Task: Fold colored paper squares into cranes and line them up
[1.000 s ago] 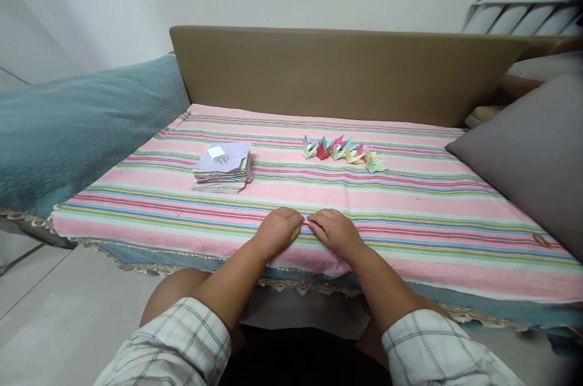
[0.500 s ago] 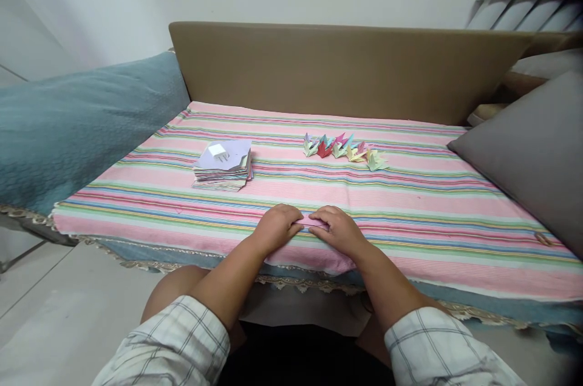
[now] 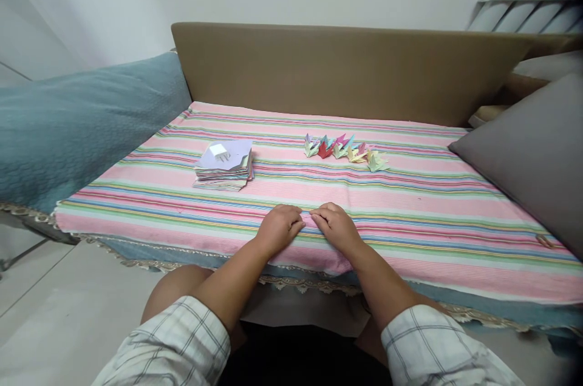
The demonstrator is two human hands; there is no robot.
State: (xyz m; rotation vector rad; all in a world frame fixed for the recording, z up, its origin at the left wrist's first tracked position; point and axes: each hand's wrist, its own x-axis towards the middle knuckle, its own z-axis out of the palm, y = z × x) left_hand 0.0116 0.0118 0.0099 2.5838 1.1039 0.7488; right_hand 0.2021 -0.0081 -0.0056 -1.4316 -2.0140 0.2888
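Note:
My left hand [image 3: 279, 229] and my right hand [image 3: 337, 227] face each other low over the striped cloth, close to its front edge. Between their fingertips a thin sliver of pink paper [image 3: 306, 215] shows, mostly hidden by the fingers. Both hands are closed, thumbs pressed toward the fingers at either end of the paper. Beyond them, folded paper cranes [image 3: 344, 149] in several colours sit in a close cluster. A stack of coloured paper sheets [image 3: 224, 176] lies ahead of my left hand, with a small white block-like object [image 3: 217, 152] on top.
The pink striped cloth [image 3: 182, 155] covers the seat up to a brown backrest [image 3: 346, 73]. A blue padded armrest [image 3: 91, 101] bounds the left side. A grey cushion [image 3: 537, 149] leans at the right, with a small brown object [image 3: 545, 241] near it.
The fingers have closed in over the pink paper, so less of it shows. Both hands have shifted only slightly; the stack and cranes stay where they were.

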